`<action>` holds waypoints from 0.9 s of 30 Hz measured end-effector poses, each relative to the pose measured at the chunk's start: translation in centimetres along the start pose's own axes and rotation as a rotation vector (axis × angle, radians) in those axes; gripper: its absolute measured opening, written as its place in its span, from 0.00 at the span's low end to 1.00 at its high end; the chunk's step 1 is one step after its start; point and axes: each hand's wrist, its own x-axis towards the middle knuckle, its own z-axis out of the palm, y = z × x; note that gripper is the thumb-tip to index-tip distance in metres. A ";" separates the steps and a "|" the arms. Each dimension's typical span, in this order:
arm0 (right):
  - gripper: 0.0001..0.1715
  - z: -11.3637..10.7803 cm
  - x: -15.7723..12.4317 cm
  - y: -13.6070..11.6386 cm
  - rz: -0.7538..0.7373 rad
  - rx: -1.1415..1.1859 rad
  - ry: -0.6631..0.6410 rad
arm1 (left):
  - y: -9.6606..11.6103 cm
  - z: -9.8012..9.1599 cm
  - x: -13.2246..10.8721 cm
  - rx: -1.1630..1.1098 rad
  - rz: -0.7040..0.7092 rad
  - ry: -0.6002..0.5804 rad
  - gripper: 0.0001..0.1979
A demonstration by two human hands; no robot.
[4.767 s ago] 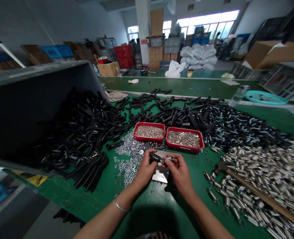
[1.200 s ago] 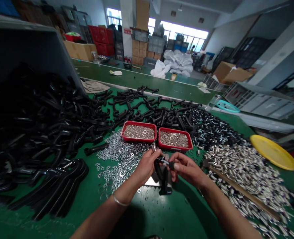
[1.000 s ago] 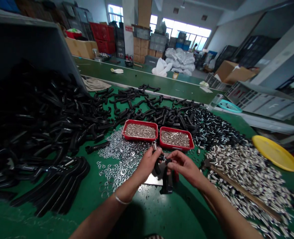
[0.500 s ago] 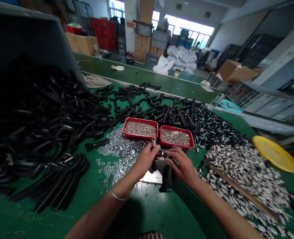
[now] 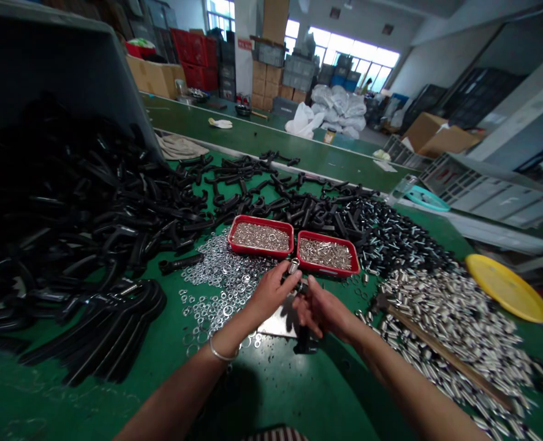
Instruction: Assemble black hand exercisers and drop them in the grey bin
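My left hand [image 5: 271,290] is closed around a black part with a shiny ribbed metal piece [image 5: 293,266], like a spring or thread, sticking up past the thumb. My right hand [image 5: 325,309] has its thumb and curled fingers at the right end of that black part [image 5: 303,286]; exactly what they pinch is hidden. Below the hands lies a bright metal plate [image 5: 276,324], with a black block [image 5: 304,343] at its right end. Just beyond the hands are a red tray of small rings [image 5: 261,252] and a red tray of small pins [image 5: 327,269].
Loose washers [image 5: 216,303] are spread at left, near stacked black handles [image 5: 110,337] and a large bin [image 5: 129,73] spilling black parts. At right are metal sleeves [image 5: 455,318], a hammer [image 5: 441,352], black-headed bolts [image 5: 386,236] and a yellow lid [image 5: 505,288].
My right hand has turned, its fingers curling under the black part's end. The ribbed metal piece has tilted and shifted slightly right with my left hand.
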 end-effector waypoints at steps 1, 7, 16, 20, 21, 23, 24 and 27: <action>0.34 0.0 0.0 0.0 -0.086 -0.130 0.111 | -0.1 -0.1 0.1 -0.016 -0.023 0.016 0.12; 0.37 0.4 -0.5 0.4 -0.212 -0.326 0.208 | -0.3 -0.2 0.1 -0.017 0.035 -0.022 0.13; 0.34 0.3 -0.9 0.8 -0.103 -0.206 -0.005 | 0.2 0.1 -0.1 -0.005 0.090 -0.050 0.11; 0.35 0.3 -0.7 0.8 -0.163 -0.347 0.119 | -0.2 0.6 -0.1 0.043 0.062 -0.017 0.10; 0.31 0.3 -0.6 0.8 -0.262 -0.452 0.274 | -0.4 0.7 -0.2 0.054 0.028 0.007 0.10; 0.27 0.4 -0.5 0.9 -0.365 -0.540 0.433 | -0.7 1.0 -0.2 0.088 0.012 0.046 0.10; 0.26 0.5 -0.5 0.9 -0.334 -0.497 0.389 | -0.8 1.0 -0.3 0.109 0.037 0.052 0.09; 0.34 0.5 -0.5 0.9 -0.103 -0.196 0.053 | -0.5 0.9 -0.4 0.143 0.144 0.018 0.08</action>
